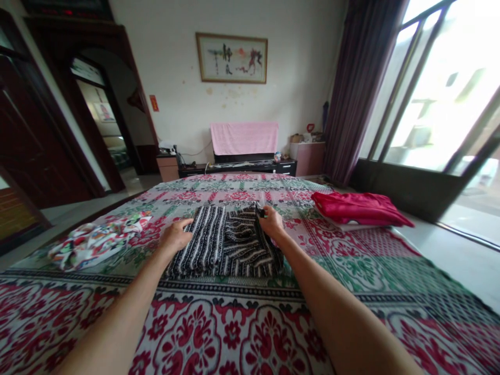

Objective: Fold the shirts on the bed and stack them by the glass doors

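Observation:
A black-and-white striped garment [205,239] lies on the patterned bed cover [230,333], in front of me at the middle. Its left part is folded flat in layers, while the right part is rumpled. At its left edge is my left hand [178,235], thumb and fingers closed on the cloth there. My right hand [271,221] pinches the upper right corner of the same garment, its fingertips partly hidden by dark cloth.
A crumpled, colourful printed cloth [97,242] lies to the left. On the right sits a folded red garment [359,208] over something white. Beyond the bed stands a low black cabinet [242,167] with a pink cloth [244,138] above it.

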`<move>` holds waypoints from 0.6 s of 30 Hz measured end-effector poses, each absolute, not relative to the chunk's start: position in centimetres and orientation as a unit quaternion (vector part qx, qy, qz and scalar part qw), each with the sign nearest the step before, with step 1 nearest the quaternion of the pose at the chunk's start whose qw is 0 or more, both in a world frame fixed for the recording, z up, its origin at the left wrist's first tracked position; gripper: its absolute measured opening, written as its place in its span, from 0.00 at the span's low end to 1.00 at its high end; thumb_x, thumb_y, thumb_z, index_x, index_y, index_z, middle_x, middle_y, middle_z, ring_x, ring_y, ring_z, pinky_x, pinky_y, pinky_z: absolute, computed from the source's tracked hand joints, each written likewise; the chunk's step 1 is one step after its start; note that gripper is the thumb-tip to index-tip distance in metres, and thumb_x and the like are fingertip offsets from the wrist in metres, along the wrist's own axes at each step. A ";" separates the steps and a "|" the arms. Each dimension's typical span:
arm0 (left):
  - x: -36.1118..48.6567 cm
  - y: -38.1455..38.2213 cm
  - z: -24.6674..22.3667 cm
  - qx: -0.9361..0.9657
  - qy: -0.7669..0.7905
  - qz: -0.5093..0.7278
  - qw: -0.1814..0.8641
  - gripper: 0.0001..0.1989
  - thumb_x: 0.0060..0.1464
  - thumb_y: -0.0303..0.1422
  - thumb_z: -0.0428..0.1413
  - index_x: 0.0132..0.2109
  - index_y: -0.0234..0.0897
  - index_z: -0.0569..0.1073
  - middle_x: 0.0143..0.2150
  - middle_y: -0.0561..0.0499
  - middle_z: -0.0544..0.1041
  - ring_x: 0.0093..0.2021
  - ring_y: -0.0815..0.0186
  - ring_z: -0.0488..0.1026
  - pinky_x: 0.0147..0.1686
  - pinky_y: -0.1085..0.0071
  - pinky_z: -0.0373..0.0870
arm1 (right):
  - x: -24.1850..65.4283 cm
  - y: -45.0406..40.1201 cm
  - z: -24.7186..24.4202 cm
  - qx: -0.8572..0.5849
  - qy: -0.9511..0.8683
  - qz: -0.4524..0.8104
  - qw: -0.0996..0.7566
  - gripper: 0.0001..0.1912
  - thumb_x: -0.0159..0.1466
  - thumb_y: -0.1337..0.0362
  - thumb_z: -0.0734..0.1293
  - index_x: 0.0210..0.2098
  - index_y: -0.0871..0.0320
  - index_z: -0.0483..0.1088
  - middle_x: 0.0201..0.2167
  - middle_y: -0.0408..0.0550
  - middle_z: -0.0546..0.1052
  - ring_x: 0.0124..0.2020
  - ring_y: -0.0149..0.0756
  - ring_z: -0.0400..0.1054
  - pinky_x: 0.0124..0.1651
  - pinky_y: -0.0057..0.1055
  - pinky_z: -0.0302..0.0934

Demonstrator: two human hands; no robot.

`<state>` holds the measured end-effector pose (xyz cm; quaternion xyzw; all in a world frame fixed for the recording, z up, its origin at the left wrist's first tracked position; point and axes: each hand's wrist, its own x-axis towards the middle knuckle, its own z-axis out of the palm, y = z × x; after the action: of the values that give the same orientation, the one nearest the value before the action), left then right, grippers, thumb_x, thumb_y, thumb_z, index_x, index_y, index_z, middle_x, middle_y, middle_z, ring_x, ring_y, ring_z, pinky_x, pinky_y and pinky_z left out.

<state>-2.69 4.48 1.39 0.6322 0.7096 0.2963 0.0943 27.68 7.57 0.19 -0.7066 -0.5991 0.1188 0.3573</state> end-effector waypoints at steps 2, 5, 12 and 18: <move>-2.1 4.3 1.7 0.673 0.697 0.250 0.005 0.26 0.44 0.28 0.54 0.54 0.39 0.72 0.50 0.44 0.76 0.50 0.54 0.72 0.50 0.65 0.67 | 28.1 7.4 0.3 -0.700 -0.609 0.070 0.367 0.26 0.56 0.71 0.61 0.55 0.59 0.66 0.53 0.54 0.71 0.52 0.40 0.66 0.53 0.29 0.59; -0.8 4.0 2.3 0.727 0.639 0.245 -0.051 0.25 0.50 0.35 0.51 0.57 0.38 0.70 0.57 0.44 0.70 0.56 0.54 0.67 0.57 0.64 0.61 | 28.1 7.3 0.3 -0.633 -0.679 0.034 0.371 0.26 0.57 0.72 0.57 0.55 0.56 0.66 0.57 0.50 0.68 0.57 0.36 0.62 0.59 0.30 0.55; 1.6 3.1 1.0 0.796 0.577 0.184 0.008 0.30 0.54 0.47 0.48 0.59 0.35 0.68 0.62 0.42 0.64 0.63 0.54 0.59 0.62 0.62 0.54 | 27.0 6.8 0.0 -0.564 -0.782 0.042 0.262 0.24 0.63 0.65 0.55 0.57 0.50 0.64 0.64 0.43 0.60 0.62 0.43 0.52 0.58 0.48 0.53; 1.9 2.6 0.5 0.803 0.583 0.121 0.027 0.33 0.56 0.49 0.45 0.63 0.36 0.63 0.65 0.40 0.59 0.65 0.47 0.53 0.62 0.53 0.51 | 27.6 6.8 -0.3 -0.602 -0.773 0.045 0.195 0.20 0.65 0.58 0.54 0.53 0.50 0.67 0.60 0.45 0.64 0.58 0.48 0.55 0.55 0.55 0.52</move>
<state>1.94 2.62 0.46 0.8028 0.5831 0.1212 0.0272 27.57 6.75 -0.29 -0.6023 -0.7727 0.0452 0.1955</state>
